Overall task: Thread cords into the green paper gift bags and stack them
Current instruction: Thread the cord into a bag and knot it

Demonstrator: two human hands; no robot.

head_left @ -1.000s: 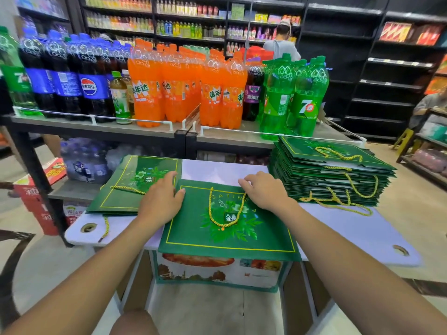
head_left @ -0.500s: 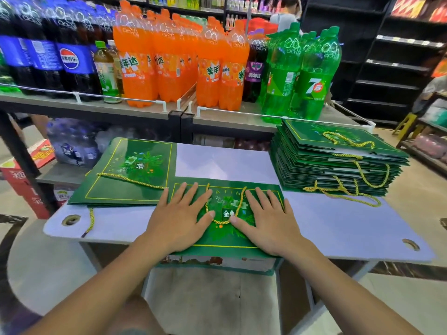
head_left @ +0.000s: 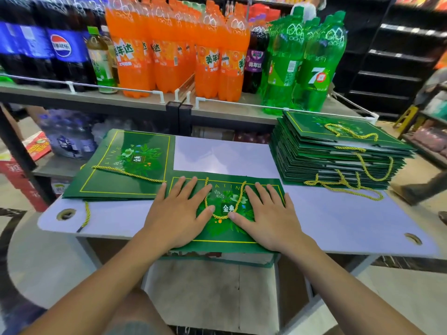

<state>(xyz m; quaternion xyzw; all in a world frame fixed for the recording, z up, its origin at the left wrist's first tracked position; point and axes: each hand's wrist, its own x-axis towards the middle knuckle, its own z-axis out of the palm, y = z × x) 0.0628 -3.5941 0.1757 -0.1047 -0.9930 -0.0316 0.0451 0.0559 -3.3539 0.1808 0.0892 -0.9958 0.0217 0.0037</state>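
Plainly, the green bag point(head_left: 225, 234) lies flat at the near edge of the tabletop point(head_left: 350, 221), under both hands. The left hand point(head_left: 176, 218) and the right hand point(head_left: 271, 218) rest palm-down on it, fingers point(head_left: 189, 189) straight and spread wide, gripping nothing. I judge they are pressing the paper flat so the folds set and the bag will sit level in a pile. Between the two thumbs runs the yellow cord point(head_left: 206, 197), already threaded, its loop laid on the printed face so it will not snag.

Beyond the right fingertips, off to their outer side, stands the tall stack of finished bags point(head_left: 314, 151), with cords dangling down its near side. This bag probably belongs on top of it next. Off the left fingertips lies a low pile of bags point(head_left: 121, 182) turned sideways, one cord across it and a loose cord point(head_left: 85, 216) trailing onto the tabletop; perhaps these are waiting their turn. Farther past the fingertips, a shelf point(head_left: 121, 100) carries soda bottles point(head_left: 217, 56).
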